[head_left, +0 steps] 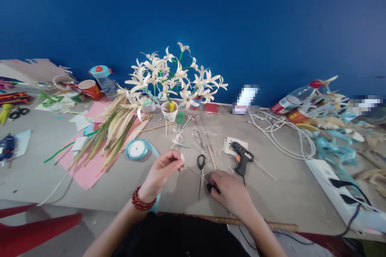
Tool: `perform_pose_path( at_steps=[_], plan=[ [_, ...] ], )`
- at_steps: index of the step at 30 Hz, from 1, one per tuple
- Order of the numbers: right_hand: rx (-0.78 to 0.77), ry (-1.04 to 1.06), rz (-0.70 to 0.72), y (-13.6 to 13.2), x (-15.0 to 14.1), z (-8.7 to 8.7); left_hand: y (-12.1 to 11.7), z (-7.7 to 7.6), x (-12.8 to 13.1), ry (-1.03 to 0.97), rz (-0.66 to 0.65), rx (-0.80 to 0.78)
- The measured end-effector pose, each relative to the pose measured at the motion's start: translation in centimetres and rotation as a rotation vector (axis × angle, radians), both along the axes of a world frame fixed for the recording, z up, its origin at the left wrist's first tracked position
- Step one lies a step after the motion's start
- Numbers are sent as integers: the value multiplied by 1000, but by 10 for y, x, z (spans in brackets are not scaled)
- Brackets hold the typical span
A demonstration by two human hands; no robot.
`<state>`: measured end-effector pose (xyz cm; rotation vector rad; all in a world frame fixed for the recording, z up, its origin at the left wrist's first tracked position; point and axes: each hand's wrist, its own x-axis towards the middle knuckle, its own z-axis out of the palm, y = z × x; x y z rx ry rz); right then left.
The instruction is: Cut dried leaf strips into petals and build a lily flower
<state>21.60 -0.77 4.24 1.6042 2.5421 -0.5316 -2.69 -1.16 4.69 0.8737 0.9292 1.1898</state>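
Observation:
My left hand (165, 166), a red bead bracelet at its wrist, is closed in a pinch on a small whitish piece (182, 157), whose kind I cannot make out. To the right, my right hand (229, 190) has its fingers curled over one black handle loop of the scissors (201, 164), low over the table. The scissors' blades are spread apart. Beside my left hand lies a roll of light blue ribbon (136, 149). A black glue gun (241, 156) rests just beyond my right hand. White handmade flowers (181, 74) on green stems stand in paper cups (169, 111) at the back.
Dried corn husks (111, 132) lie on pink paper (87, 174) at left. Thin sticks and wires (205, 140) are scattered centrally. A coiled white cable (283, 144), a plastic bottle (294, 96) and a power strip (334, 192) occupy the right. A blue glue gun (7, 146) sits far left.

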Motion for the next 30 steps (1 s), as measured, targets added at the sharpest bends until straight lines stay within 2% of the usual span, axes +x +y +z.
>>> perform_pose_path(
  at_steps=[3,9,12,15,19,23,25,30],
  plan=[
    [-125,202,-67,5,10,-6,3,0,-2,-1,-4,19],
    [-558,1068,-283,11,35,2,5,4,-1,-20,26,53],
    [-735,1383,-337,7,23,10,4,13,4,-3,-44,97],
    [-895,1595,-346,2,-1,12,2,22,11,-38,-195,106],
    [-887,1698,-421,0,-23,5,0,27,19,-96,-242,99],
    [-857,1637,-505,-4,-29,-2,-1,22,24,-113,-256,100],
    [-890,1618,-498,-7,-30,-5,-2,19,26,-113,-249,91],
    [-955,1590,-426,-12,-36,-8,-3,16,26,-72,-140,112]
  ],
)
